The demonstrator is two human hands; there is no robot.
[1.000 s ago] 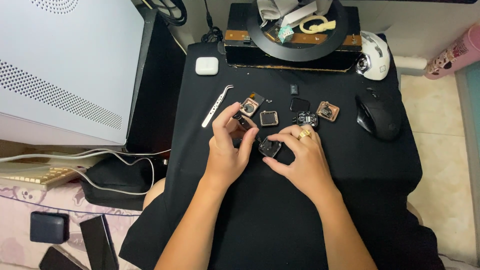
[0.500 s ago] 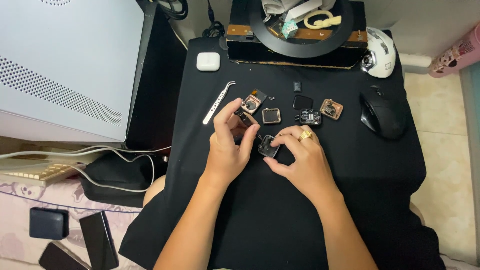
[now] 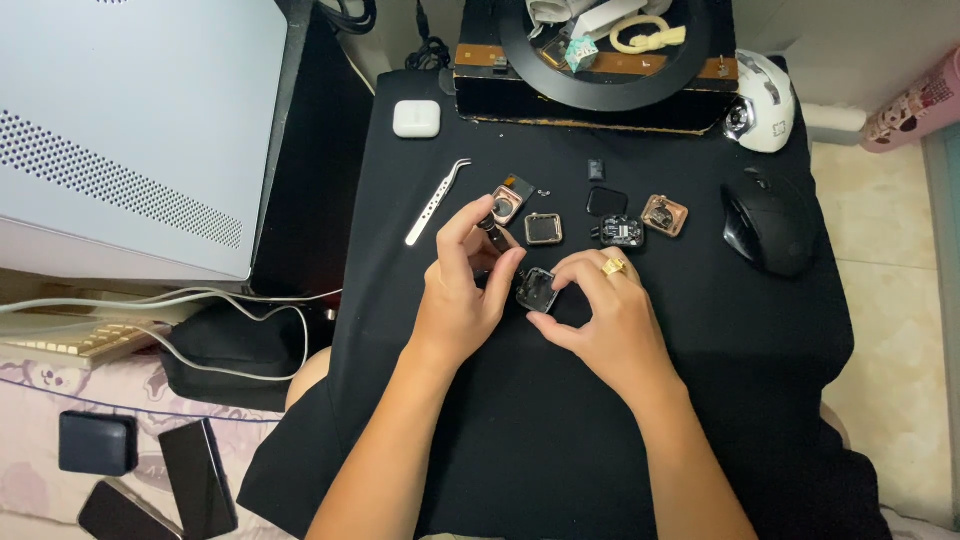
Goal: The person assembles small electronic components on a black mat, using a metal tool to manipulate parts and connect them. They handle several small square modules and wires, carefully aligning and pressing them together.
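Both hands meet over a black cloth-covered table (image 3: 700,400). My left hand (image 3: 462,290) and my right hand (image 3: 598,315), which wears a gold ring, pinch a small black square casing (image 3: 536,288) between their fingertips. Just beyond the fingers lie small parts: a copper-coloured round piece (image 3: 508,203), a square frame with a tan face (image 3: 543,228), a black square tile (image 3: 606,201), a dark module (image 3: 622,232) and a copper square part (image 3: 664,215). Metal tweezers (image 3: 436,201) lie to the left of them.
A black mouse (image 3: 768,223) and a white mouse (image 3: 765,100) sit at the right. A white earbud case (image 3: 416,118) and a ring light on a dark box (image 3: 600,85) stand at the back. A grey computer case (image 3: 130,130) fills the left; cables (image 3: 150,300) and phones (image 3: 190,475) lie below it.
The hands stay together on the small casing; the fingers have shifted slightly around it. The camera view has drifted a little.
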